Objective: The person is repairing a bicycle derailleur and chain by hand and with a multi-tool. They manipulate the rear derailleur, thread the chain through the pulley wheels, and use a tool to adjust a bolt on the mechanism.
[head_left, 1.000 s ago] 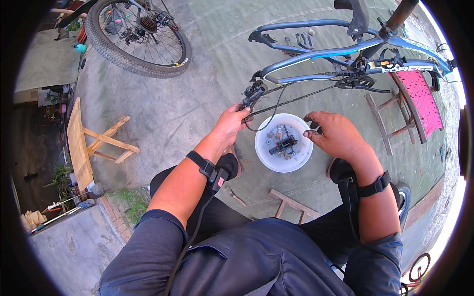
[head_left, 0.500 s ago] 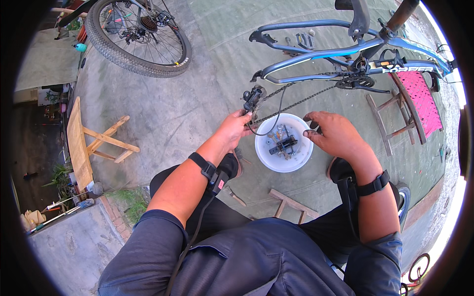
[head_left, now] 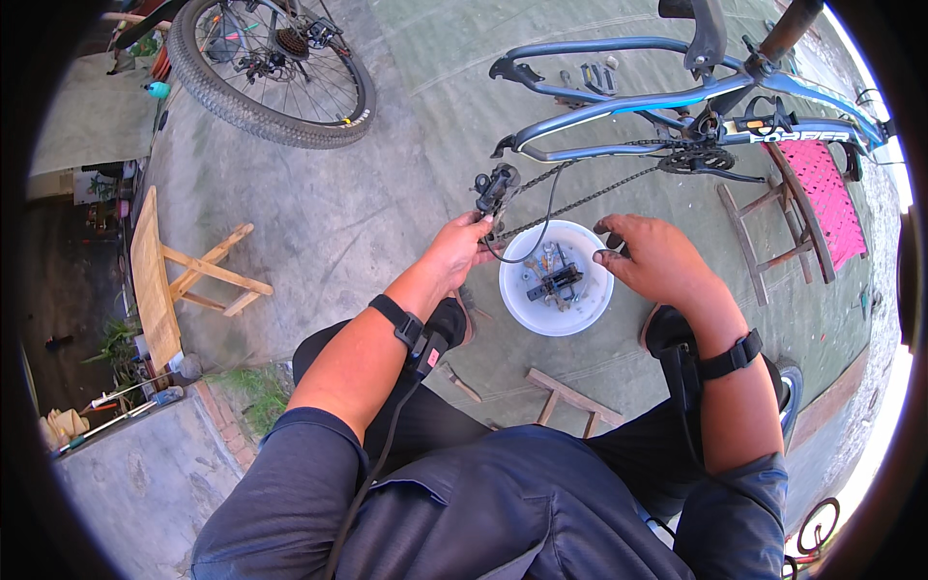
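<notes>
The left hand pinches the near end of the derailleur, beside the tub and off the frame; the right hand is spread, seemingly empty. A steady hold, chain and cable untwisted, should serve best. One derailleur, chain, cable and tub; the small parts inside are too jumbled to count.

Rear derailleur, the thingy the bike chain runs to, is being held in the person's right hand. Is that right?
Not quite: the hand is wrong. The head view shows the rear derailleur, which the bike chain runs to, being held in the person's left hand.
</notes>
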`<state>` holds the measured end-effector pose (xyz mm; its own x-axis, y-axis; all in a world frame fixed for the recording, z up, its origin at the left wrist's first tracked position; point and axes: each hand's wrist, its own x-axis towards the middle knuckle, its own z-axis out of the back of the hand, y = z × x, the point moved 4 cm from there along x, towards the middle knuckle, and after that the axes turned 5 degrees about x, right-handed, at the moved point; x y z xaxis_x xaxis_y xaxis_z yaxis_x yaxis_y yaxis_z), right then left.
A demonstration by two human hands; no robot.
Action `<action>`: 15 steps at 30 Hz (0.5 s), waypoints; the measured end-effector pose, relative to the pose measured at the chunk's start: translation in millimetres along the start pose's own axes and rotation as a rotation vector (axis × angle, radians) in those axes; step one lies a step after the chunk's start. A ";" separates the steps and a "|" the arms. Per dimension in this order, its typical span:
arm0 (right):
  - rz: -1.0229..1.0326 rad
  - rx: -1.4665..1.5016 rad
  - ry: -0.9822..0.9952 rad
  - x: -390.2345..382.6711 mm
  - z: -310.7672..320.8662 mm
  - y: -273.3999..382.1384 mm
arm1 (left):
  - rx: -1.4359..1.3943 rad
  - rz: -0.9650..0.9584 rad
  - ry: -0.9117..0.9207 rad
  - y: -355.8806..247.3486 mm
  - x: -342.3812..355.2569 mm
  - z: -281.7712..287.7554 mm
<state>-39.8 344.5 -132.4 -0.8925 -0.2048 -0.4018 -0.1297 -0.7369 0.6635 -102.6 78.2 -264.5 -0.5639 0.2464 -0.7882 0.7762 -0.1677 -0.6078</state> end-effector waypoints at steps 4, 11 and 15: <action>0.031 0.056 -0.027 8.7 -3.7 1.6 | -0.004 -0.016 0.010 -0.4 -1.9 -1.5; 0.022 0.400 -0.225 52.6 -27.0 2.4 | -0.011 -0.098 0.083 -4.7 -11.0 -7.5; -0.081 0.604 -0.206 74.0 -41.0 -1.4 | 0.084 -0.161 0.127 -11.6 -20.2 -12.7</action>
<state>-87.9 304.0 -189.0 -0.9266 0.0083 -0.3760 -0.3669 -0.2396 0.8989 -96.6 87.4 -240.2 -0.6347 0.3940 -0.6648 0.6496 -0.1939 -0.7351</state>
